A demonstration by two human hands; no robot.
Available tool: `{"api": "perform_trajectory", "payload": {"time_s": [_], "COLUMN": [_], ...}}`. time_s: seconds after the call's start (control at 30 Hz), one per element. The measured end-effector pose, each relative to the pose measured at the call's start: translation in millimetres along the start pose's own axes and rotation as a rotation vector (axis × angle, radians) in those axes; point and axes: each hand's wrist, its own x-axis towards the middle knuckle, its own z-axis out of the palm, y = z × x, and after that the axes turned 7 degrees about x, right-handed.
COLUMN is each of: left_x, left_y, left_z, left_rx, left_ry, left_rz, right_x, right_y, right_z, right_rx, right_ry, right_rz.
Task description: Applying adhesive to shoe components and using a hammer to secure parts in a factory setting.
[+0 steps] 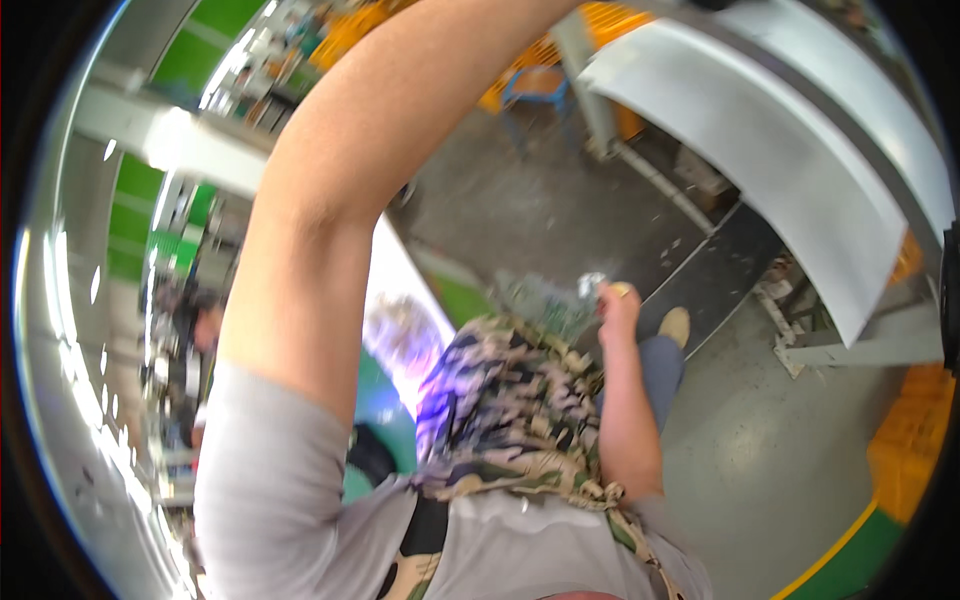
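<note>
Head view: right hand [617, 303] hangs low beside the body, closed around a small crumpled silvery-green piece [590, 287], foil or wrap by the look, too blurred to tell which. Piece sticks out from the top of the fist toward picture-left and slightly up; long axis, if any, cannot be read, it is a wad. Fingers curled shut on it, one yellowish fingertip or nail showing at the top of the fist. Right forearm runs nearly straight down the picture from fist to elbow, elbow tucked against the camouflage-pattern cloth [510, 400] at the waist, bare skin all the way, grey sleeve only at the shoulder. Piece sits at the thumb side of the grip, touching the fist, above the cloth and over the grey trouser leg.

Left arm [340, 200] raised high, bare upper arm and forearm sweeping from the grey sleeve at lower left up to the top edge. Left hand is out of frame past the top rim, so whether it is open or closed is not shown.

Around: shoe [676, 325] on a dark floor mat [720, 270], grey concrete floor, large curved grey metal panel [780, 150] at upper right on a frame, orange crates [905, 450] at right edge and top, green wall panels far left.
</note>
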Motion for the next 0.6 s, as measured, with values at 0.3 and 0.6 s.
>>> {"api": "perform_trajectory", "payload": {"time_s": [0.3, 0.6], "left_x": [-478, -867], "left_y": [-197, -177], "left_z": [-174, -286], "left_rx": [0.295, 0.510], "left_ry": [-0.482, -0.537], "left_rz": [-0.627, -2.006], "right_x": [29, 4], "right_y": [7, 9], "right_z": [-12, 20], "right_rx": [-0.114, -0.216], "right_ry": [-0.011, -0.068], "right_rz": [0.233, 0.343]}}
